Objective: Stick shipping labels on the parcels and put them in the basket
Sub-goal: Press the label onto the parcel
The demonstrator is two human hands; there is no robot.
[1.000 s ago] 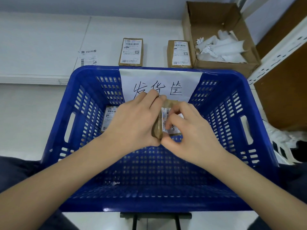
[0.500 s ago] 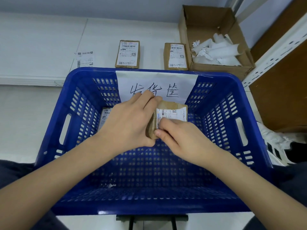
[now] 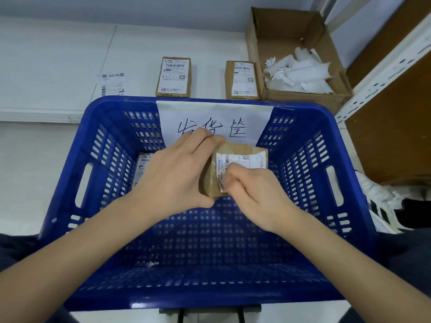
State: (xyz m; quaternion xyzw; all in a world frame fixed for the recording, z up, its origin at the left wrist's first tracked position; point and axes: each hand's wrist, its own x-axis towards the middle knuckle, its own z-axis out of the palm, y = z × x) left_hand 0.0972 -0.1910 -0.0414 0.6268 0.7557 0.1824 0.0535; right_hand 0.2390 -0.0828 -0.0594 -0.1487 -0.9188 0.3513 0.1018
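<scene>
Over the blue basket (image 3: 303, 252) I hold a small brown parcel (image 3: 235, 149) with a white shipping label (image 3: 242, 160) on its top face. My left hand (image 3: 177, 173) grips the parcel's left side. The fingers of my right hand (image 3: 254, 194) are curled and press on the label's near left part. Another labelled parcel (image 3: 141, 164) lies on the basket floor at the left, mostly hidden by my left hand. Two labelled parcels (image 3: 173, 76) (image 3: 242, 80) lie on the white table beyond the basket.
A loose shipping label (image 3: 112, 85) lies on the white table (image 3: 58, 66) at the left. A cardboard box (image 3: 256, 43) with crumpled label backing paper stands at the back right. A paper sign (image 3: 217, 117) hangs on the basket's far wall. Metal shelving (image 3: 384, 66) rises at right.
The parcel has tipped from on edge to label-up, so more of the label shows. My right hand has slid toward the label's near left part.
</scene>
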